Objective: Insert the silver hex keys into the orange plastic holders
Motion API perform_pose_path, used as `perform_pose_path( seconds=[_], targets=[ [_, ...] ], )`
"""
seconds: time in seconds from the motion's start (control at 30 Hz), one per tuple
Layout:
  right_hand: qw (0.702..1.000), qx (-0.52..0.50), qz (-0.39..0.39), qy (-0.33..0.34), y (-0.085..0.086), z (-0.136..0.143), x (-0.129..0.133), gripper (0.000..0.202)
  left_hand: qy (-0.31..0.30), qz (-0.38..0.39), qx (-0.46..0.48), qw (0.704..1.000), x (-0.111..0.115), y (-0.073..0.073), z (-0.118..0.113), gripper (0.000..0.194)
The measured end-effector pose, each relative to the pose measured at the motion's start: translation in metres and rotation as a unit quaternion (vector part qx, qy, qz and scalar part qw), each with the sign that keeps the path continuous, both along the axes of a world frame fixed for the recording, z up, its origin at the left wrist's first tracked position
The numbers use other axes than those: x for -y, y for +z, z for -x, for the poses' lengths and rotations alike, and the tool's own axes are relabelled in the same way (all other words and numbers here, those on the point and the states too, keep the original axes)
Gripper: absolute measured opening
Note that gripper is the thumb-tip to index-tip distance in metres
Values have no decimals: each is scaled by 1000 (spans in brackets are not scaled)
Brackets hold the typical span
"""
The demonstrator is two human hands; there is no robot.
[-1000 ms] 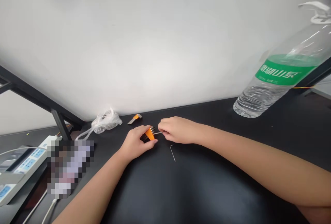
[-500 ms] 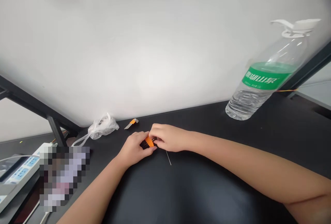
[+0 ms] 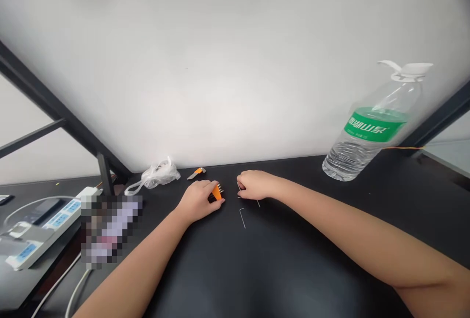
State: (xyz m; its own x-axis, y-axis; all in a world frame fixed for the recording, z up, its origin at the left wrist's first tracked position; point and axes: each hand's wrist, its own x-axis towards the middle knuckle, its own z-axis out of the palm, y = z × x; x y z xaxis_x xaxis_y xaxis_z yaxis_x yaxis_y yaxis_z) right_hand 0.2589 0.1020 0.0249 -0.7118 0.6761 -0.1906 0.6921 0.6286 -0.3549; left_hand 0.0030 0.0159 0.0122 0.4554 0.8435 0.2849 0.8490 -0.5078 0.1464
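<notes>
My left hand (image 3: 197, 200) rests on the black table (image 3: 257, 269) and grips an orange holder (image 3: 217, 191) with several thin metal hex keys sticking out of it. A short gap to its right, my right hand (image 3: 254, 185) pinches one thin L-shaped hex key (image 3: 258, 203), whose end pokes out below the fingers. Another L-shaped hex key (image 3: 242, 217) lies loose on the table just in front of both hands.
A second orange-and-metal piece (image 3: 196, 173) and a crumpled clear plastic bag (image 3: 158, 175) lie by the white wall. A large water bottle (image 3: 370, 127) with a green label stands at the right. A white power strip (image 3: 40, 230) with cables sits at the left.
My right hand has drawn away to the right from the orange holder with a thin key in its fingers. The view has also shifted slightly.
</notes>
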Motion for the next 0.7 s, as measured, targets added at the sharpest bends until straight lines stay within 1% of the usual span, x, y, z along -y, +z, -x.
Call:
perform_pose_path(
  seconds=[0.03,0.1,0.17,0.3,0.43,0.53,0.7],
  targets=[
    [1000,3,-20,-16,-5,5,3,20,-1,0,0,1000,2,1,0,25],
    [999,3,-42,-27,-9,9,10,11,-3,1,7,1000,6,3,0,23],
    [998,-15,-60,-28,-10,8,18,8,-5,6,23,1000,10,5,0,24],
    [986,-108,-118,-41,-11,-5,39,5,2,47,71,996,17,5,-4,26],
    [967,-203,-144,-56,-24,-14,57,7,26,42,93,994,18,3,-14,25],
    [946,-275,-160,-66,-34,-16,57,14,48,32,109,992,15,-1,-24,24],
    [911,-365,-171,-89,-47,-26,42,21,78,-2,127,989,10,-12,-37,30]
  ],
)
